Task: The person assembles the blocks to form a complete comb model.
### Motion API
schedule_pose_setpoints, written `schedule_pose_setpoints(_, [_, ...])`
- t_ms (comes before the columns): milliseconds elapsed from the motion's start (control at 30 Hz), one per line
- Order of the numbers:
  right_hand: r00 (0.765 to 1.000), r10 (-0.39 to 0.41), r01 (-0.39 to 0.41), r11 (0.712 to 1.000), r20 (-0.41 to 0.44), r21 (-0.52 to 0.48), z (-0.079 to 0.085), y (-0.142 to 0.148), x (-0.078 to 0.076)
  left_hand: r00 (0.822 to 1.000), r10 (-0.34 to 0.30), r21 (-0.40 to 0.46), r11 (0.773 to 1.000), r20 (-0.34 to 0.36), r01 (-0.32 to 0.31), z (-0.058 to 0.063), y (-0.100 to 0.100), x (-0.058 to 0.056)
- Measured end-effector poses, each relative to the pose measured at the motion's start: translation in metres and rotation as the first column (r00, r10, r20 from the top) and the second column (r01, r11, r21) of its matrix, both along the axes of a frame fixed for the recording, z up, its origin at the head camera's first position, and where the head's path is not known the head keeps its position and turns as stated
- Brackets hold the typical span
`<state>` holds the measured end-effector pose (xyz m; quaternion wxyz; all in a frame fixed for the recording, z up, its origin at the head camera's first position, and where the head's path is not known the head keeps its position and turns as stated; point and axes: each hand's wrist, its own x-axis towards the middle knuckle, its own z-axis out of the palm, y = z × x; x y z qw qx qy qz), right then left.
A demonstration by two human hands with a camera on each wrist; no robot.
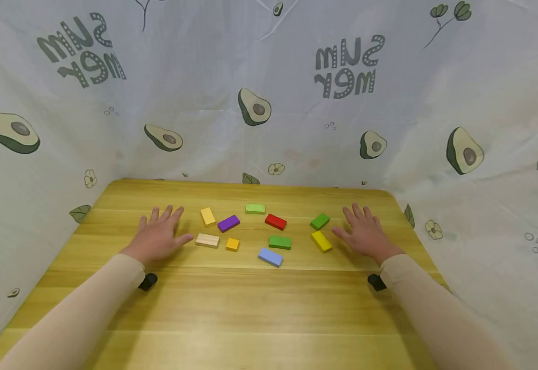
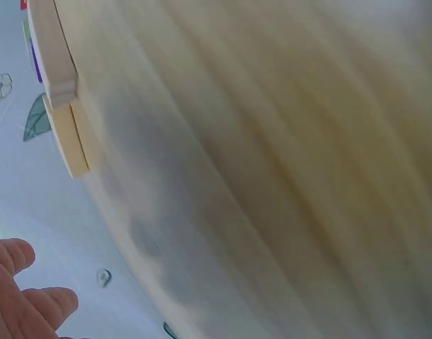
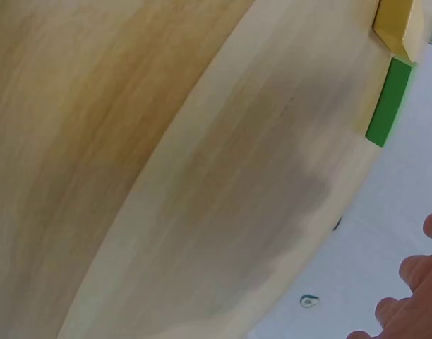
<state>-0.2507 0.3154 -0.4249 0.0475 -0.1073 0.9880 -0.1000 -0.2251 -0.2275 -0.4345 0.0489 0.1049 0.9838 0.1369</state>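
Observation:
My left hand [image 1: 160,237] has its fingers spread and holds nothing; its thumb points toward a plain wooden block [image 1: 207,240]. On the other side, my right hand [image 1: 363,234] is also spread with nothing in it, nearest a yellow block [image 1: 321,241] and a green block [image 1: 319,221]. Between the hands lie a light orange block [image 1: 208,217], a purple block [image 1: 228,223], a small orange block [image 1: 233,244], a light green block [image 1: 255,209], a red block [image 1: 275,222], another green block [image 1: 280,242] and a blue block [image 1: 271,257]. Both wrist views catch only some fingertips.
The wooden table [image 1: 259,318] has rounded far corners. A pale cloth [image 1: 296,139] printed with avocados, flowers and lettering hangs behind it and along both sides. Each wrist carries a small black device [image 1: 148,281].

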Motion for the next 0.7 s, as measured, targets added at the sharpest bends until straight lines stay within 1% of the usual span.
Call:
schedule_pose_setpoints(133, [1.0,0.007,-0.007,1.0,0.003,0.004,-0.001,-0.002,-0.002,1.0,-0.009,0.002,1.0,0.003,0.009,0.0,0.011,-0.005])
schedule_pose_setpoints(267, [1.0,0.019,-0.019,1.0,0.003,0.005,-0.003,-0.004,-0.005,1.0,-0.011,0.028,1.0,0.017,0.011,0.0,0.023,-0.01])
schedule_pose_setpoints(500, [1.0,0.024,-0.024,1.0,0.016,-0.005,-0.007,-0.009,-0.008,0.998,-0.034,0.053,0.998,0.046,0.031,-0.006,0.043,-0.016])
schedule_pose_setpoints(700, [0.999,0.049,-0.049,0.998,0.002,0.029,-0.011,-0.013,-0.01,0.996,-0.055,0.046,0.998,0.071,0.052,-0.011,0.059,-0.02])
